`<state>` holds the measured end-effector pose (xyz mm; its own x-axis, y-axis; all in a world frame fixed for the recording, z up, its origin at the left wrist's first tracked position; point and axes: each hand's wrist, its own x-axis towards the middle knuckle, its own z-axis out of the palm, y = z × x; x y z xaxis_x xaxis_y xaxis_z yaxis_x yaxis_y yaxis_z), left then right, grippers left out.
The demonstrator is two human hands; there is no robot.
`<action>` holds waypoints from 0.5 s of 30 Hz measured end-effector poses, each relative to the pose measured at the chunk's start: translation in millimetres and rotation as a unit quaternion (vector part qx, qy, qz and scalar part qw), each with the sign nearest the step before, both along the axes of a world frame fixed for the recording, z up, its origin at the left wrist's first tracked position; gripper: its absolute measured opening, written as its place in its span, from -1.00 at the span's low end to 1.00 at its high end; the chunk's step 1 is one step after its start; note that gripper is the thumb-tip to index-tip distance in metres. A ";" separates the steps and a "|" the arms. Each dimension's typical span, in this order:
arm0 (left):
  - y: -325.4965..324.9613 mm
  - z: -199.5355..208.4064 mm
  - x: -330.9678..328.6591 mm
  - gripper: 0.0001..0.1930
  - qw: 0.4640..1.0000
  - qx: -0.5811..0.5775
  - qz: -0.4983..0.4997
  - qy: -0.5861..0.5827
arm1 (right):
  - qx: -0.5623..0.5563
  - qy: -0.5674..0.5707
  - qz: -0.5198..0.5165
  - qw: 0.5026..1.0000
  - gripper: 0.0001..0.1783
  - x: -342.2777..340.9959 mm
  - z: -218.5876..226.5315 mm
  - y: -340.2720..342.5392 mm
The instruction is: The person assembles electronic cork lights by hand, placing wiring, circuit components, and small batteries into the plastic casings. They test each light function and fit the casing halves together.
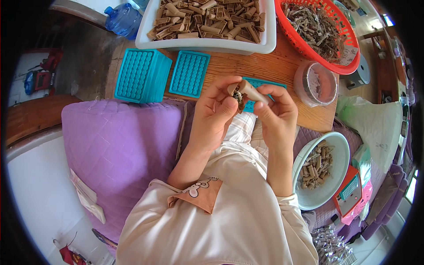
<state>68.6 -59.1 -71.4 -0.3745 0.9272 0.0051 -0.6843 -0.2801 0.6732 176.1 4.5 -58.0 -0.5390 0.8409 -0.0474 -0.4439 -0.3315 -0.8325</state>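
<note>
A tan plastic casing [252, 92] is held up between my hands, above the near edge of the wooden table. Dark and shiny metal parts [238, 99] show at its left end, though their exact kind is hard to make out. My left hand [216, 110] pinches that left end with thumb and fingers. The right end is gripped by my right hand [279, 112], its thumb below and fingers above. Partly hidden behind both hands lies a teal dimpled tray [273, 84].
A white tub [205, 44] of brown casings stands ahead; left of my hands are a teal tray stack [139, 75] and a single teal tray [190, 73]. To the right are a red basket [340, 68] of metal strips, a clear bucket [304, 99] and a pale basin [342, 159] with casings.
</note>
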 end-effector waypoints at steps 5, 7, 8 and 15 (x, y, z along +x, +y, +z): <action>-4.1 4.4 8.3 -0.63 1.000 -0.022 0.003 0.014 | 0.064 -0.149 -0.013 0.987 -0.69 12.6 11.2 -12.1; -3.7 7.2 11.9 -0.63 1.000 -0.021 0.005 0.007 | 0.058 -0.148 -0.034 0.987 -0.66 18.0 10.9 -11.7; -2.7 9.7 13.4 -0.63 1.000 -0.013 0.008 0.011 | 0.057 -0.148 -0.038 0.987 -0.66 19.2 8.5 -12.7; -0.7 7.4 18.1 -0.66 0.997 0.031 -0.008 0.071 | 0.055 -0.092 -0.102 0.989 -0.67 13.5 2.3 -29.2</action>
<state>86.6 -59.7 -64.0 -0.3507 0.9296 0.1138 -0.5884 -0.3133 0.7454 189.6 -24.8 -55.7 -0.3475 0.9372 -0.0316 -0.3307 -0.1540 -0.9311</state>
